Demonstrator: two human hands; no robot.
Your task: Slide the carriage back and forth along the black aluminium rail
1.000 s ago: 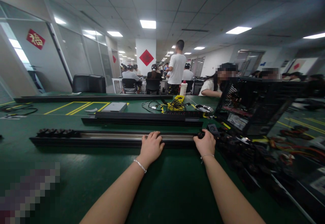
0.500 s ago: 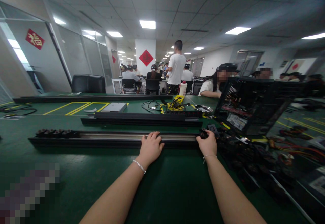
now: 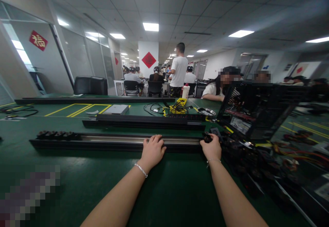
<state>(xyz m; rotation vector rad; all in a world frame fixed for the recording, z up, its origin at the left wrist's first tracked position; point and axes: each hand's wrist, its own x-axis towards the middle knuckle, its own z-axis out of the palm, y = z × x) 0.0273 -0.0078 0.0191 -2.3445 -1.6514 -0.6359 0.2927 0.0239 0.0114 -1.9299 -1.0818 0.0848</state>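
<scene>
A long black channel rail (image 3: 102,145), with a bright metallic strip along its inside, lies across the green table in front of me. Several small black blocks (image 3: 55,135) sit in a row at its left end. My left hand (image 3: 153,150) rests over the rail's middle, fingers bent across its edge and gripping it. At the rail's right end, my right hand (image 3: 212,147) pinches a small black block (image 3: 206,137) between thumb and fingers. The fingers partly cover that block, and I cannot tell whether it is seated in the rail.
Behind lie more black rails (image 3: 144,119), a flat grey box (image 3: 116,109), and a yellow tray (image 3: 178,107) with black cables. An open computer case (image 3: 259,108) stands right, beside a heap of dark parts (image 3: 257,165). A person (image 3: 214,89) sits across the table.
The view has shifted very slightly. Both hands keep their places on the rail and the small block, with no other visible change.
</scene>
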